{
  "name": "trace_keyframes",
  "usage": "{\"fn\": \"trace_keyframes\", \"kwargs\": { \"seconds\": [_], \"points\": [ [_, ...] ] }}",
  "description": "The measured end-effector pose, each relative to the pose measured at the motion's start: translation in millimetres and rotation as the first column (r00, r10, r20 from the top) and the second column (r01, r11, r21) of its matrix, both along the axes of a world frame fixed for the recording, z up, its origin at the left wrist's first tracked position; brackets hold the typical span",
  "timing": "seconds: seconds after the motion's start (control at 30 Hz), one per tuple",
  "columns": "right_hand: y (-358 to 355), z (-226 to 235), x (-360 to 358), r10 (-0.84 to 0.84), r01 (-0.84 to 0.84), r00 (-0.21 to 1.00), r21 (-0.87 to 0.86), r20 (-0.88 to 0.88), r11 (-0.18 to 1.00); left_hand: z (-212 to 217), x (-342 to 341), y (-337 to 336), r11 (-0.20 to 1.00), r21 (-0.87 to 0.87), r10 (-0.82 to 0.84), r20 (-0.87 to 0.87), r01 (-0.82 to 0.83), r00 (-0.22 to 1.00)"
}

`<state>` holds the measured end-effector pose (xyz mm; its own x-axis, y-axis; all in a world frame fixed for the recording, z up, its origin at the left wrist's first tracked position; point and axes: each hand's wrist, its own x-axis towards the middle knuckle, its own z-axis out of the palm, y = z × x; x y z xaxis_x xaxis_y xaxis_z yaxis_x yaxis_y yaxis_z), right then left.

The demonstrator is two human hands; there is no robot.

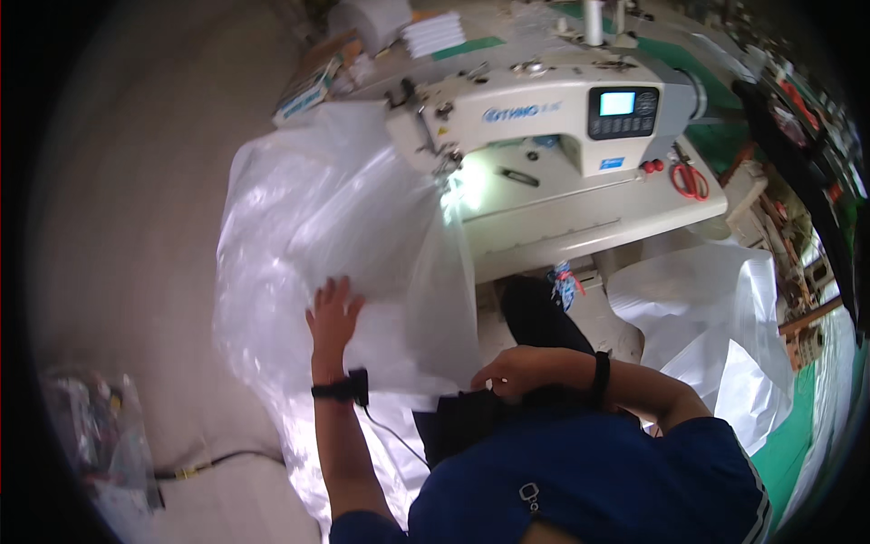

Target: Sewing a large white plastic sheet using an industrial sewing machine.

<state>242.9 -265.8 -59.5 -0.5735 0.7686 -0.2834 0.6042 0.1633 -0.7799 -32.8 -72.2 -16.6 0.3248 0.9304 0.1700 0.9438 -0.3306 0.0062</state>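
At the far left, near the lower rim, a clear bag of mixed small items lies on the floor, its contents too blurred to make out, and a dark cable runs from it toward you. Your left hand reaches up with fingers spread wide and flat, pressing against the big sheet of clear plastic film that billows from the floor up to the sewing machine; it grips nothing, only rests on the film. A black band with a small device sits on that wrist, a thin wire trailing down from it. Up and behind the film, a flat box with blue and white print lies at the table's edge, and a stack of white folded cloth sits just beyond. Your right hand is curled close to your chest, fingers bent over a dark piece of fabric; whether they pinch it you cannot tell, since the fingertips are hidden. The cream sewing machine stands on its table with a lit panel, and red-handled scissors lie at its right. More pale sheeting piles at the far right, cut off by the dark rim.
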Motion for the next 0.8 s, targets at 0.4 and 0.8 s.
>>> {"fn": "trace_keyframes", "kwargs": {
  "seconds": [0.4, 0.8],
  "points": [
    [-14, -5, -53, -0.010, 0.050, 0.997, 0.496, -0.082, 0.867, -35, 0, -187, 0.832, -0.097, -0.513, 0.244, 0.546, 0.823],
    [-1, 22, -53, -0.090, 0.210, 0.976, 0.745, -0.199, 0.633, -6, -104, -187, 0.910, -0.211, -0.293, 0.283, 0.357, 0.913]
  ]
}}
